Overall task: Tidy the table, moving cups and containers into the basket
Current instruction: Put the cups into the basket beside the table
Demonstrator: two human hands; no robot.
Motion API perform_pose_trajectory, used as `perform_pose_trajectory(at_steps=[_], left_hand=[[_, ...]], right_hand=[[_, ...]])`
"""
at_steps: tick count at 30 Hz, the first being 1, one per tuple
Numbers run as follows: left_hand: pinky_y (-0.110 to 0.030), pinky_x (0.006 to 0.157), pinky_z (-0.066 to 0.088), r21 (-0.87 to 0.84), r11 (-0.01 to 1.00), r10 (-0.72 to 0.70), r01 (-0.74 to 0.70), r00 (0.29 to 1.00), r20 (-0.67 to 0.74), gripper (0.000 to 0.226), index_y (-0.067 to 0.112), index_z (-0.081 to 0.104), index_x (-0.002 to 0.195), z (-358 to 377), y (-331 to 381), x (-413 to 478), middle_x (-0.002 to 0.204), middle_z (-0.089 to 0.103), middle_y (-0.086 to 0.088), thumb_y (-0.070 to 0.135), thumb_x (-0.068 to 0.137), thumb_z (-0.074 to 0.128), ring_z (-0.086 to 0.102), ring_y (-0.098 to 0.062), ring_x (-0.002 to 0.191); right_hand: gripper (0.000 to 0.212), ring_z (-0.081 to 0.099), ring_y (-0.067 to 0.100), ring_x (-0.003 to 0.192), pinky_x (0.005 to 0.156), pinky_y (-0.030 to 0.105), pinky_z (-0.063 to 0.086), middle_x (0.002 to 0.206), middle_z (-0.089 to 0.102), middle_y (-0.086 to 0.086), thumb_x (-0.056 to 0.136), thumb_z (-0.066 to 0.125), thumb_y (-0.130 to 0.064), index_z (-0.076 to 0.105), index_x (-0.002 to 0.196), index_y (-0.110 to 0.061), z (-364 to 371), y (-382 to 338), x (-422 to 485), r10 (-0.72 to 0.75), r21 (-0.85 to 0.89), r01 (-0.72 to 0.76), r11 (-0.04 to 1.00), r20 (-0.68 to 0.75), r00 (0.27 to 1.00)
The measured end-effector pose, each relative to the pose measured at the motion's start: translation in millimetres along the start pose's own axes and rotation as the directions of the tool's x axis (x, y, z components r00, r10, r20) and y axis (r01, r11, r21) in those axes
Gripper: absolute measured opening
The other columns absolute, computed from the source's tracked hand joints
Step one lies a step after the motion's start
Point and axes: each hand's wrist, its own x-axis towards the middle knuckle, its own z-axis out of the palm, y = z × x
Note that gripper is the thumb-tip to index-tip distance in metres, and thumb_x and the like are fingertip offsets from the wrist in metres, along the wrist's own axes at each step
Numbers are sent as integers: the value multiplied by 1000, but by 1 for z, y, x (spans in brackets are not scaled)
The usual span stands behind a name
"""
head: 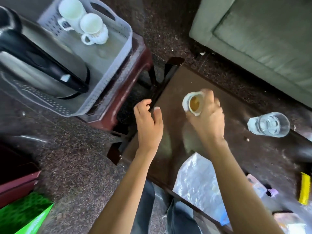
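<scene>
Head view: right hand [207, 119] gripped the cup [193, 103] from the side, fingers curled round its wall, over the far-left part of the table [177, 78]. The blur made it hard to say whether the cup was off the surface; it looked lifted. There was brown liquid or residue inside, so I judged it a spill risk.

Left hand [148, 122] held nothing, fingers loosely spread, and hovered at the table's left edge.

The basket [125, 48] sat on a stool [135, 70], left of and beyond the table. It held 2 mugs [93, 29] at its far end and a kettle [42, 65] at its left. Bare basket floor showed between the mugs and the near wall, and that looked like the drop spot.

To do the step well:
- keep the cup level through the whole carry
- lift it over the basket wall, don't clip the rim
- lower it onto the bare floor, clear of the mugs' handles and the kettle
- let go only once the base is seated
- the left hand was free to steady the basket if it slid

A glass [269, 124] stood on the table to the right, well apart, and likely came next.
</scene>
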Motion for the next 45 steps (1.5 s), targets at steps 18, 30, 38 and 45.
perform_pose_trajectory(at_steps=[18,30,38,45], left_hand=[[-31,92,44,-201,978,-110,51,950,-291,26,0,47,114,-81,-2,164,118,47,-12,8,89,46,50,-29,111],[-29,90,45,-120,993,-26,-7,963,-269,25,-1,48,113,-74,-4,162,112,43,-3,8,90,44,51,-26,108],[-5,72,40,-73,992,74,-105,938,-340,20,-5,57,103,-46,12,104,96,65,-11,7,94,44,55,-6,80],[-38,82,55,-9,998,53,-55,993,-102,22,8,58,105,25,11,-16,100,68,-6,15,97,39,67,-17,92]], right_hand=[[66,27,33,135,108,41,32,143,32,12,79,73,-34,44,133,-8,100,-249,151,-441,-298,435,849,54,896],[75,22,36,137,111,43,30,148,25,15,76,76,-33,37,139,-20,111,-241,160,-363,-227,365,903,51,930],[58,39,38,119,105,39,26,136,38,22,76,67,-16,50,131,-7,63,-140,75,-254,257,326,910,-276,927],[52,31,35,132,108,40,33,142,32,21,83,62,-6,48,133,-7,53,2,-36,-62,351,133,927,-205,977]])
